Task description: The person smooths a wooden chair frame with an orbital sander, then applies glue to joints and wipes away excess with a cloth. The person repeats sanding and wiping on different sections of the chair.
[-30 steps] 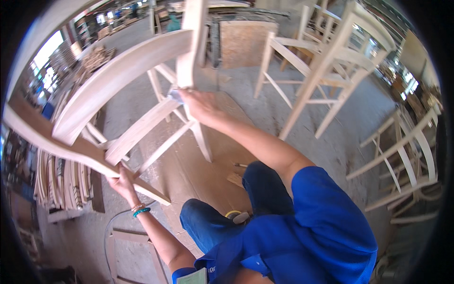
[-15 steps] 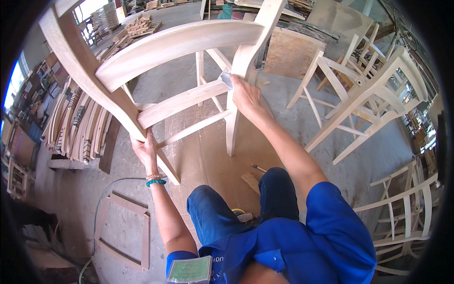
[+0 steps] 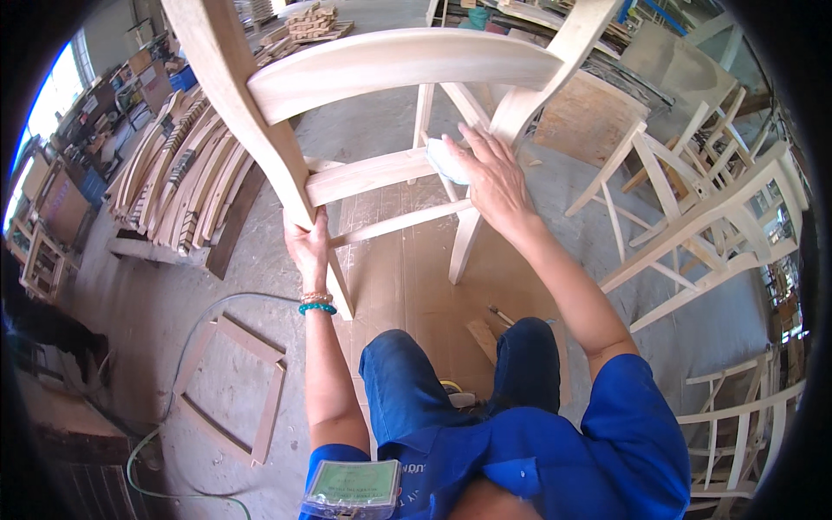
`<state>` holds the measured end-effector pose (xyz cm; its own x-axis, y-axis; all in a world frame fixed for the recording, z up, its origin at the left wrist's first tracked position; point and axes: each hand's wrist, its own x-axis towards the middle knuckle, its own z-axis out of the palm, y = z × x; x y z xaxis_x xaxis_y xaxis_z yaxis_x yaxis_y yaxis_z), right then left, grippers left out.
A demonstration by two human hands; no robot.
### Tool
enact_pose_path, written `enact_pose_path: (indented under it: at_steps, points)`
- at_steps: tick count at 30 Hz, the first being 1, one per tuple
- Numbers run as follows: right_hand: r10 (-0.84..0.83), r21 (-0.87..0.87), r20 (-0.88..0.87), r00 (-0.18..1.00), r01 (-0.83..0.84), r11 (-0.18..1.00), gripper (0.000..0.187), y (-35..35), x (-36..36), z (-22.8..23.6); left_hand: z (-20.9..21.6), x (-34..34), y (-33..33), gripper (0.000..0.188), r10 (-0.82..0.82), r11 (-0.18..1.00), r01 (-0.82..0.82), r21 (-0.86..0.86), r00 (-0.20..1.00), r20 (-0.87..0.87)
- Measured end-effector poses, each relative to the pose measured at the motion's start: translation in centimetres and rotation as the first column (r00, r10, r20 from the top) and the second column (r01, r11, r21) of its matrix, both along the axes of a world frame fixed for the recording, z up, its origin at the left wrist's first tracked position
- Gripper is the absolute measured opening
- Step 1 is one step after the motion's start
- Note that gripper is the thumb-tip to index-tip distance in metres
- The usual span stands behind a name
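A bare-wood chair frame [image 3: 407, 71] stands before me, its curved top slat and lower rail [image 3: 368, 176] facing me. My left hand [image 3: 308, 247] is wrapped round the chair's left post, just below the lower rail. At that rail's right end, my right hand [image 3: 498, 178] holds a pale folded sheet [image 3: 447, 161], which looks like sandpaper, on its inner side. Its fingers are partly stretched and raised, close to the right post. The sheet's face toward the wood is mostly hidden.
More unfinished chairs [image 3: 693, 234] stand at right, with curved chair backs [image 3: 745, 416] lower down. A pallet of curved wood parts [image 3: 186, 169] is at left. A wooden frame [image 3: 269, 412] and a hose [image 3: 178, 381] lie on the floor. Cardboard [image 3: 407, 286] lies under the chair.
My view has turned, so the chair sits further right in it. My right hand has shifted off the right post's edge toward the rail's end, its fingers opening out. My left hand keeps its hold.
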<state>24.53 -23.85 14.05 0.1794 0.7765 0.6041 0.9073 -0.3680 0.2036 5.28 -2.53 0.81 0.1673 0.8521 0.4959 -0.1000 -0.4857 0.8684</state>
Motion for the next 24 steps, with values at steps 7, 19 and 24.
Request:
enact_pose_path:
  at_steps: [7, 19, 24]
  points:
    - [0.399, -0.003, -0.027, 0.916, -0.399, 0.917, 0.084, 9.1, -6.4, -5.7, 0.1, 0.5, -1.0, 0.029, -0.006, 1.000, 0.006, 0.003, 1.000, 0.021]
    - [0.160, -0.129, -0.058, 0.985, -0.166, 0.978, 0.043, 7.4, -2.3, -1.9, 0.7, 0.3, -1.2, 0.033, 0.013, 1.000, -0.014, -0.020, 0.999, -0.051]
    - [0.252, -0.184, -0.172, 0.952, -0.283, 0.941, 0.042, 8.1, 0.2, 1.0, 0.6, 0.2, -0.5, 0.037, 0.028, 0.999, -0.027, 0.021, 0.997, -0.066]
